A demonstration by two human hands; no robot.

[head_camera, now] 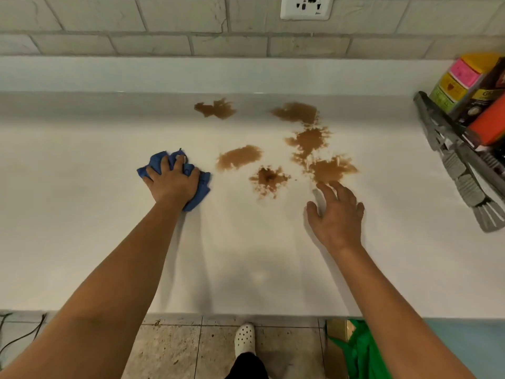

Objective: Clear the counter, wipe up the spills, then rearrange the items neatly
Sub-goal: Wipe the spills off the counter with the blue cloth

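- The white tabletop (pixel 82 242) runs from a raised back ledge under the brick-tiled wall (pixel 109 28) to its front edge low in view; its near and left stretches are bare.
- Brown spills (pixel 306 140) lie in separate patches across the middle and back right, the farthest just short of the back ledge.
- A grey basket (pixel 448 149) of boxes sits at the right edge, well apart from the spills.
- The left hand (pixel 172 181) presses a crumpled blue cloth (pixel 200 187) onto the tabletop, fingers curled over it, just left of the nearest patch.
- The right hand (pixel 337 214), fingers spread and holding nothing, has its fingertips at the near edge of a spill.
- A wall socket (pixel 306 6) is above.
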